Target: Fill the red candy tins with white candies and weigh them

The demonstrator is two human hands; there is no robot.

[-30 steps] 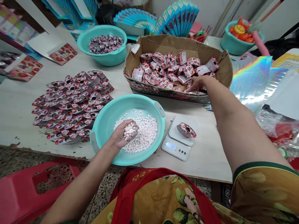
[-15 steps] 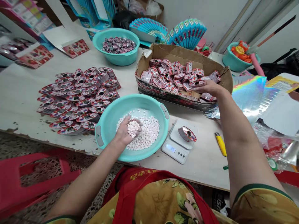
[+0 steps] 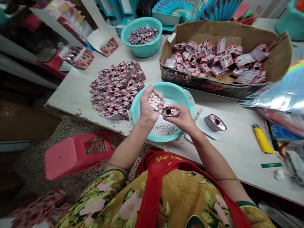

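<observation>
Clock centred on the near bowl, 12 pointing away from the wearer. Both hands are up over the bowl (image 3: 177,94), close to each other, each with a load.

Left hand (image 3: 147,111): on the 9 o'clock half, palm up, about half curled. Fingers and raised thumb make a cup round a heap of white candies (image 3: 155,101). I can see the heap piled in the palm.

Right hand (image 3: 183,118): on the 3 o'clock half, nearly closed. Thumb on the near side, fingers on the far side, pinching a small packet (image 3: 174,111) between them. Its round hole faces up. The packet's 9 o'clock end is right beside the left fingers; I can't tell if they touch.

Under both hands, loose candies (image 3: 165,127) cover part of the bowl's bottom.

Rest of my feed, same dial. Just past 3: white scale (image 3: 201,122) with a second packet (image 3: 215,123) lying on it; right forearm (image 3: 205,145) covers much of its front, so I can't read it. Further out, between 3 and 4: yellow cutter (image 3: 262,139), green strip (image 3: 272,165) nearer 4. Between 1 and 2: cardboard box (image 3: 201,81), packets jumbled inside. Between 11 and 12: far bowl (image 3: 142,50), full of small round caps (image 3: 143,35). Around 10: packets (image 3: 116,88) packed together on the table (image 3: 68,90), many with holes up. Between 8 and 9, down on the floor: red stool (image 3: 61,156).
</observation>
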